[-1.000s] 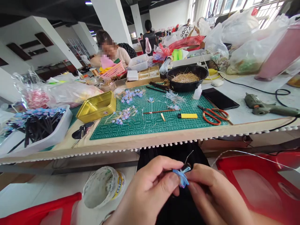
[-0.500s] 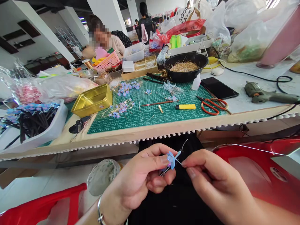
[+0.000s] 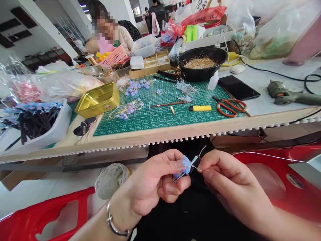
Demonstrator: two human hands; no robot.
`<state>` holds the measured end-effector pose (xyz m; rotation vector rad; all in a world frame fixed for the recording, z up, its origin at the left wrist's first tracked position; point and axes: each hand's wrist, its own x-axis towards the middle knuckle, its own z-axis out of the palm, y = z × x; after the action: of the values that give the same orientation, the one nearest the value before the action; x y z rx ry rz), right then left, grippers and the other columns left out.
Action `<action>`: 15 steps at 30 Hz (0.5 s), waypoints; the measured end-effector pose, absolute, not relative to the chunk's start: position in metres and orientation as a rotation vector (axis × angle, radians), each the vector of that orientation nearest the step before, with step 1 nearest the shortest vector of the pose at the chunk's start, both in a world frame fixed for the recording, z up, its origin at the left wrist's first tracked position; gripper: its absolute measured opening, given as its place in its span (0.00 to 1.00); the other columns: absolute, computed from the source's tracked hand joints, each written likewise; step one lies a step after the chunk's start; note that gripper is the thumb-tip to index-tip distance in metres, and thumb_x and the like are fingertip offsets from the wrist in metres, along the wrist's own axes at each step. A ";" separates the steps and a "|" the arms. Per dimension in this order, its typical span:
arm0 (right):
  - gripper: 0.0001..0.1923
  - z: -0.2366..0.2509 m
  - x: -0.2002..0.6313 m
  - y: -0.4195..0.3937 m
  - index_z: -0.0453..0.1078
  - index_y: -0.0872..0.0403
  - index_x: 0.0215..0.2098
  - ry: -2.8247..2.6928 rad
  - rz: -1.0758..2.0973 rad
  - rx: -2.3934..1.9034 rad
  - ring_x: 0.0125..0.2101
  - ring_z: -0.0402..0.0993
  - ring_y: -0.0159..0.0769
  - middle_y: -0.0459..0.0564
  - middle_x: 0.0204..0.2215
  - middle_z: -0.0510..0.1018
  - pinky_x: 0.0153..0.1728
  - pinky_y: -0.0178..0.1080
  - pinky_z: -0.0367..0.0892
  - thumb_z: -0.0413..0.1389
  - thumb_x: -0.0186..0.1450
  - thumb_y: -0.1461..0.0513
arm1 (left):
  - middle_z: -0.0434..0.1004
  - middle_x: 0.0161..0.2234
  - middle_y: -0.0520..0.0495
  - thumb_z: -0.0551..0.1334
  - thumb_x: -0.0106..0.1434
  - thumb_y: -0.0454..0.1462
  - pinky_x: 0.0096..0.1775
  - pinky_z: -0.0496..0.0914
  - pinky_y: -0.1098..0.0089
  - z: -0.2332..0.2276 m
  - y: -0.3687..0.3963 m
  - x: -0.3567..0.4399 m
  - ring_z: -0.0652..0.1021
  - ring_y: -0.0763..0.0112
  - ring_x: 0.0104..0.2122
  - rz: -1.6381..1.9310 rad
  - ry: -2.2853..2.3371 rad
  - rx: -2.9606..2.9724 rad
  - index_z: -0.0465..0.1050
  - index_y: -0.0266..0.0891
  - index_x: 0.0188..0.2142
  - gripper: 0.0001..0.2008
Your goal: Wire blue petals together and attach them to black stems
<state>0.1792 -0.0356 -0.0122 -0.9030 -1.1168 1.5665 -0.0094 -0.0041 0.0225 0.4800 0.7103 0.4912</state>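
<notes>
The left hand (image 3: pixel 152 187) pinches the small blue flower (image 3: pixel 185 165) over the lap, below the table (image 3: pixel 160 135) edge, while the right hand (image 3: pixel 225 177) fingers, clamped on its thin wire (image 3: pixel 198 168), should pull gently, keeping it taut.

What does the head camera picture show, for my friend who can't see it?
The left hand pinches a small blue flower while the right hand grips its thin wire. Behind them, a green cutting mat holds more flowers, scissors and a gold tin.

Craft workshop, green cutting mat (image 3: pixel 163 115), scissors (image 3: pixel 229 107), glue gun (image 3: pixel 291 95), co-worker (image 3: pixel 110 31) opposite
</notes>
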 end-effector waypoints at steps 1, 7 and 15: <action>0.04 -0.016 0.179 -0.035 0.70 0.49 0.35 -1.119 1.570 -0.895 0.20 0.49 0.26 0.38 0.20 0.60 0.19 0.29 0.49 0.54 0.68 0.62 | 0.68 0.21 0.52 0.61 0.64 0.36 0.17 0.47 0.83 0.022 -0.004 -0.009 0.54 0.84 0.17 0.483 0.703 0.474 0.62 0.40 0.33 0.06; 0.05 -0.039 0.174 -0.014 0.64 0.51 0.36 -1.394 1.541 -0.859 0.19 0.52 0.26 0.37 0.22 0.61 0.19 0.30 0.51 0.49 0.71 0.60 | 0.67 0.21 0.54 0.59 0.65 0.38 0.18 0.44 0.82 0.028 -0.009 -0.009 0.51 0.84 0.17 0.471 0.820 0.552 0.61 0.40 0.32 0.08; 0.12 0.035 0.186 0.041 0.74 0.56 0.35 -2.298 0.798 -0.615 0.31 0.73 0.36 0.50 0.30 0.79 0.31 0.37 0.63 0.48 0.67 0.69 | 0.75 0.24 0.48 0.54 0.65 0.36 0.26 0.64 0.71 0.048 -0.040 -0.005 0.74 0.67 0.24 0.432 1.078 2.015 0.71 0.41 0.35 0.07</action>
<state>0.1865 0.0409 0.0352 -0.6151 -2.2979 0.7982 -0.0046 -0.0396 0.0479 2.0146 1.0780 0.4318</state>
